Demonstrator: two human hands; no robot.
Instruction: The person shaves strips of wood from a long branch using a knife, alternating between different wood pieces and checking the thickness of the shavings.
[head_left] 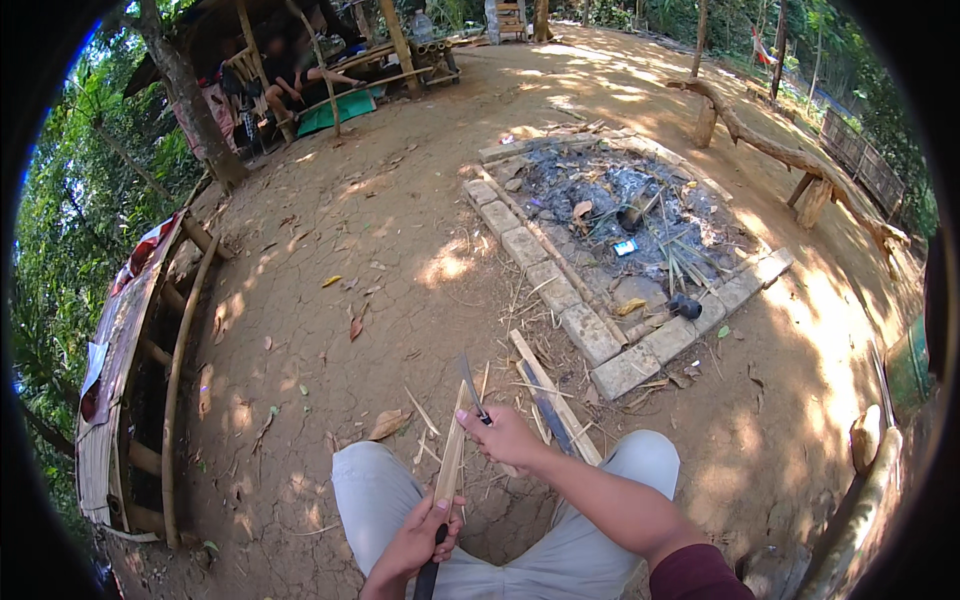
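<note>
My left hand [422,537] is closed round the lower end of a pale split-wood strip [452,455], which points up and away from me between my knees. A black handle-like piece [428,575] shows under that hand; what it belongs to is hidden. My right hand [505,440] grips a small knife [470,380] with a dark handle, its blade pointing away from me beside the strip's far end. Just right of it, near my right knee, a long dark flat piece [550,408] lies along a wooden slat [557,390] on the ground.
Wood slivers [420,412] lie on the cracked dirt ahead. Beyond, a brick-edged fire pit [545,280] holds ash and a black can [684,305]. A bamboo bench [125,370] stands left, a log rail [770,145] far right. A person [290,90] sits under the far shelter.
</note>
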